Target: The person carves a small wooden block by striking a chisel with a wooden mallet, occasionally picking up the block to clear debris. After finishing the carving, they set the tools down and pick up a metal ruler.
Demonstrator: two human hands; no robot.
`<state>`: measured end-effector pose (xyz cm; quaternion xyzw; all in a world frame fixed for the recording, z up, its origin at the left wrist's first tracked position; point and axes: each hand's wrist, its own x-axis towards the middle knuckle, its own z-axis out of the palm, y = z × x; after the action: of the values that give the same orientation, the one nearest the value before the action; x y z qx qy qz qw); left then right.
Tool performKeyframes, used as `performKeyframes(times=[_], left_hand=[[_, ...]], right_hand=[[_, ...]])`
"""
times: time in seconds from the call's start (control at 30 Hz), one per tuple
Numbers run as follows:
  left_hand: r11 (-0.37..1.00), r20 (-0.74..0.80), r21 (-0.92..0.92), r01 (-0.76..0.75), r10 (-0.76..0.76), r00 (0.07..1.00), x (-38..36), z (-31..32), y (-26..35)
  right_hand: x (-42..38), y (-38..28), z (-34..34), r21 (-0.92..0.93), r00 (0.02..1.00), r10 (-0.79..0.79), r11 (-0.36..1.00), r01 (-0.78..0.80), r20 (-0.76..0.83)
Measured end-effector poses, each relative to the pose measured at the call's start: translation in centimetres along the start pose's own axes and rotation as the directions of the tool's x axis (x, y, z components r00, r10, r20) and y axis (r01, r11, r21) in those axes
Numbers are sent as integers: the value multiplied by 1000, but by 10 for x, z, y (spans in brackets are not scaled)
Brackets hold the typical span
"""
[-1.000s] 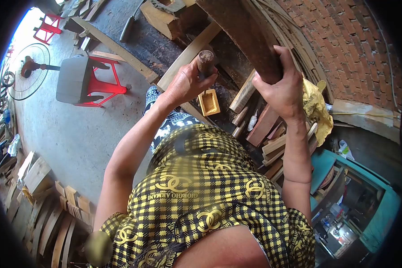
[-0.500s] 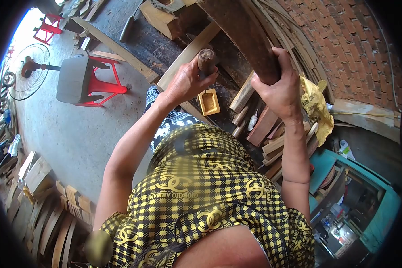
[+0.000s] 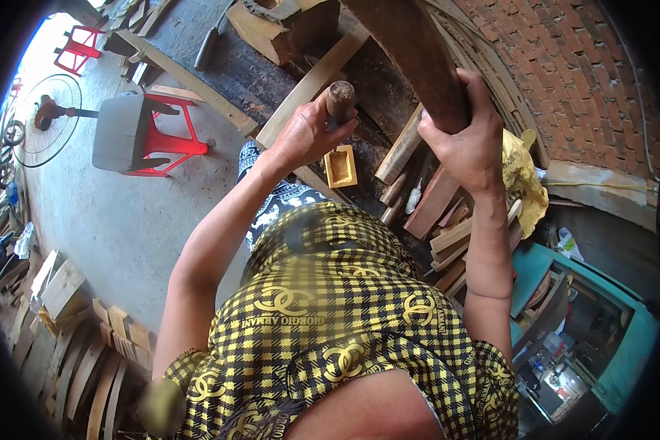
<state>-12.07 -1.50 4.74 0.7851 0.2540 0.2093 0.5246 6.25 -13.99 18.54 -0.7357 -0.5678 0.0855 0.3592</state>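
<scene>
My left hand (image 3: 306, 136) is closed round the upright wooden handle of a chisel (image 3: 340, 99), its round, worn butt facing up at me. The blade end is mostly hidden by my fingers. Just beneath this hand sits a small yellow wooden block (image 3: 350, 178) with a rectangular hollow cut in it. My right hand (image 3: 471, 139) is wrapped round the lower end of a thick, dark wooden mallet (image 3: 418, 55). The mallet is raised, slants up to the left and runs out of the top of the view, apart from the chisel.
A dark, chip-strewn workbench (image 3: 249, 81) carries a pale board (image 3: 293, 110) and a large wood block (image 3: 260, 33). Wood offcuts (image 3: 434, 202) and a yellow bag (image 3: 524, 176) lie at right, near a brick wall (image 3: 557, 66). A red stool (image 3: 172, 136) and a fan (image 3: 48, 114) stand left.
My right hand and the mallet have shifted slightly to the right and up. My left hand and the chisel stay almost where they were.
</scene>
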Motion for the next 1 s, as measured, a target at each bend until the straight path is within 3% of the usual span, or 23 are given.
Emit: performKeyframes(times=[0.37,0.47,0.5,0.57,0.7,0.83,0.87,0.9,1.0], left_hand=[[999,22,-52,-15,16,1000,4,4,-7],[994,-7,-14,-108,108,994,7,6,-11],[983,-28,26,-181,182,983,9,7,-12],[990,-26,30,-141,142,990,11,6,-14],[998,7,50,27,-27,1000,13,2,-7],[1000,-2,-7,12,-12,1000,17,-1,-2],[1000,-4,-4,8,-8,1000,17,-2,-3],[1000,11,-13,-19,19,1000,16,0,-7],[997,2,-51,-61,61,998,17,3,-10]], right_hand=[[10,-11,-2,-6,1000,-25,1000,25,-8],[11,8,16,-234,910,-72,955,181,409],[14,9,14,-240,911,-72,954,182,405],[22,10,8,-207,899,-75,962,180,432],[39,0,-9,-131,967,-172,971,199,188],[54,-3,0,-60,986,-154,986,157,61],[54,-1,7,-177,982,-45,981,78,182],[53,24,22,-187,935,-115,965,185,335],[52,25,21,-297,898,-78,928,223,432]])
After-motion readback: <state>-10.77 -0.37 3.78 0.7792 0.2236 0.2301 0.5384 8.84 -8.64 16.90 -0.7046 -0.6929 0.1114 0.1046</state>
